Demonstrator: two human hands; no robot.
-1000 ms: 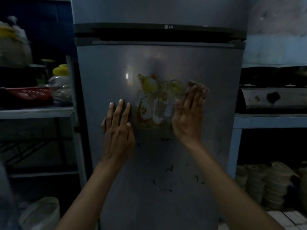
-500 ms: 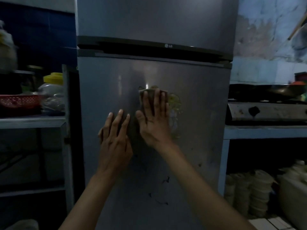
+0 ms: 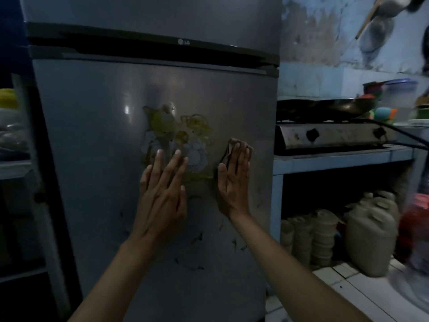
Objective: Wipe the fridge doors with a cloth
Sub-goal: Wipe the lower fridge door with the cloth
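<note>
A grey two-door fridge fills the view, its lower door (image 3: 92,135) facing me and its upper door (image 3: 151,15) above a dark seam. A worn yellow cartoon sticker (image 3: 176,133) sits mid-door. My left hand (image 3: 162,196) lies flat on the door, fingers straight, fingertips on the sticker's lower edge. My right hand (image 3: 233,182) presses a small brownish cloth (image 3: 232,145) flat against the door to the sticker's right, near the door's right edge. Only the cloth's top shows above my fingertips.
Dark scuff marks (image 3: 195,238) dot the lower door. To the right a gas stove (image 3: 334,135) with a black pan (image 3: 325,108) sits on a blue tiled counter (image 3: 336,159); jugs and stacked containers (image 3: 366,238) stand below. Shelves (image 3: 14,163) stand at left.
My right hand slid the cloth from over the sticker to the right and down, toward the door's right edge. My left hand stayed flat on the door. My view shifted right.
</note>
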